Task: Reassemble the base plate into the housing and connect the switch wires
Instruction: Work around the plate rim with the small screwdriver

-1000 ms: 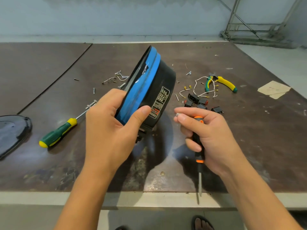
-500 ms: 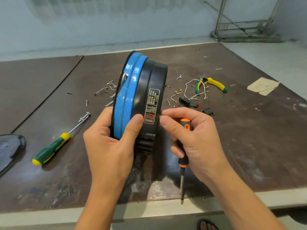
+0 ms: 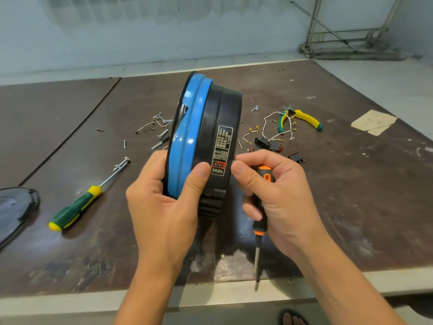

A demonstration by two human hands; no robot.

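The round housing point(image 3: 220, 127), black with a blue band, stands on edge in the middle of the frame, lifted off the surface point(image 3: 351, 207). Its open side is turned away, so what is inside cannot be seen. The left hand point(image 3: 164, 207) grips its lower edge, with the thumb lying across the blue band and the other fingers hidden behind.

A black label point(image 3: 221, 148) on the side carries rows of small white print. "2100W" can be read, beside a grid of red dots, and the rest is too small to make out.

The right hand point(image 3: 278, 198) has its fingers point(image 3: 250, 208) curled round an orange screwdriver point(image 3: 262, 207) whose shaft points down. Its thumb and forefinger meet at the housing's right rim, and whether they pinch anything there cannot be told.

To the right of centre lie white wires point(image 3: 278, 127) with brass ends, black switches point(image 3: 267, 144) and yellow pliers point(image 3: 304, 118). Loose screws point(image 3: 159, 127) are scattered at centre left. A green screwdriver point(image 3: 75, 207) lies at lower left, with a dark glossy piece point(image 3: 16, 207) at the left edge.
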